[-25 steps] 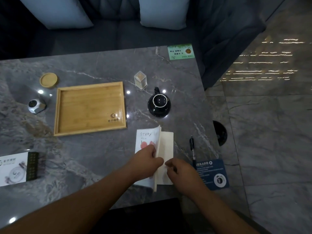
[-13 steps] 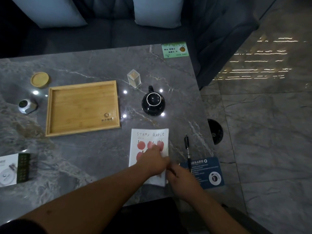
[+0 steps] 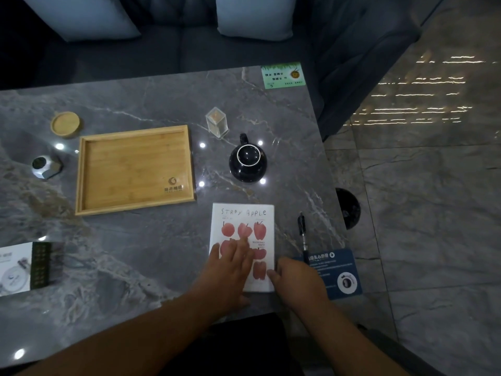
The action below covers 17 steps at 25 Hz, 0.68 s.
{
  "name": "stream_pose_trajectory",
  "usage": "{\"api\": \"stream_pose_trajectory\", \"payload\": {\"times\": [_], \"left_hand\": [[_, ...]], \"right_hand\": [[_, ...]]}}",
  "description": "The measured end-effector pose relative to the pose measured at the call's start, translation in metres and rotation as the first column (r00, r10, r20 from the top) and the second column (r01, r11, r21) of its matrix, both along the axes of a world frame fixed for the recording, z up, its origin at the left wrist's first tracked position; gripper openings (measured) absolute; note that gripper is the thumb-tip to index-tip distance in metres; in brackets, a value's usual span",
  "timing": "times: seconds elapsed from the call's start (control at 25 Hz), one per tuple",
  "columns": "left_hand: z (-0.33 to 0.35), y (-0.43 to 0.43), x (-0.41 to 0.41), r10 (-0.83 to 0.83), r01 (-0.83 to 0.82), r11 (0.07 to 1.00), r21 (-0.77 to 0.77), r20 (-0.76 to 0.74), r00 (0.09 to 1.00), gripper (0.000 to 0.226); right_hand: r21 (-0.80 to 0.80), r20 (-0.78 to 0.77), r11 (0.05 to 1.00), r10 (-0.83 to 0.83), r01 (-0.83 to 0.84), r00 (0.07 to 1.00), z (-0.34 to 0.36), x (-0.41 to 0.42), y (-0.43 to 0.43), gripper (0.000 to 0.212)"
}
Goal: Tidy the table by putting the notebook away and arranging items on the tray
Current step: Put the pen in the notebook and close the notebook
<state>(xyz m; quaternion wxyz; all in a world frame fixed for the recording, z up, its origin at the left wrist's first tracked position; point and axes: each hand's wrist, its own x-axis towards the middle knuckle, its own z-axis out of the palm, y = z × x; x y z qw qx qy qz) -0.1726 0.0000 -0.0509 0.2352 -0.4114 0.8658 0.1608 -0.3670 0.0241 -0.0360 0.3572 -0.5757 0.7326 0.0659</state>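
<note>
Pressing my left hand (image 3: 233, 264) flat, fingers spread, on the closed notebook (image 3: 245, 229) near the table's (image 3: 162, 99) front edge | right hand (image 3: 294, 278) loosely curled at its right edge, gripping nothing (as far as I can tell) | step: notebook stowing | next: pinch its edge and lift clear; wooden tray (image 3: 135, 169) is bare.

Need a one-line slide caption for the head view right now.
Left hand flat on closed "Stray Apple" notebook, right hand at its edge; bamboo tray bare.
</note>
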Motion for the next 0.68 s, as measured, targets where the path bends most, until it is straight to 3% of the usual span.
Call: {"api": "stream_pose_trajectory", "payload": {"times": [0.12,0.28,0.36,0.52,0.68], "left_hand": [[0.002,0.003,-0.005,0.023,-0.023,1.0,0.011,-0.039,0.999,0.094],[0.011,0.008,0.001,-0.068,0.068,0.998,-0.008,-0.119,0.991,0.053],[0.014,0.005,0.007,-0.046,0.056,0.997,0.052,-0.176,0.983,0.044],[0.02,-0.002,0.024,0.202,-0.139,0.956,0.26,-0.234,0.951,0.044],[0.023,-0.007,0.027,0.165,-0.114,0.968,0.226,-0.226,0.96,0.049]], "right_hand": [[-0.067,-0.028,0.998,0.009,-0.011,1.0,0.005,-0.005,-0.001,0.033],[-0.149,0.004,0.959,-0.243,0.241,0.97,0.011,-0.026,-0.003,0.025],[-0.123,0.037,0.936,-0.328,0.33,0.944,0.01,-0.037,-0.002,0.02],[-0.072,0.037,0.933,-0.351,0.353,0.936,0.004,-0.044,0.001,0.024],[-0.067,-0.012,0.938,-0.341,0.34,0.94,-0.004,-0.049,0.0,0.02]]}}
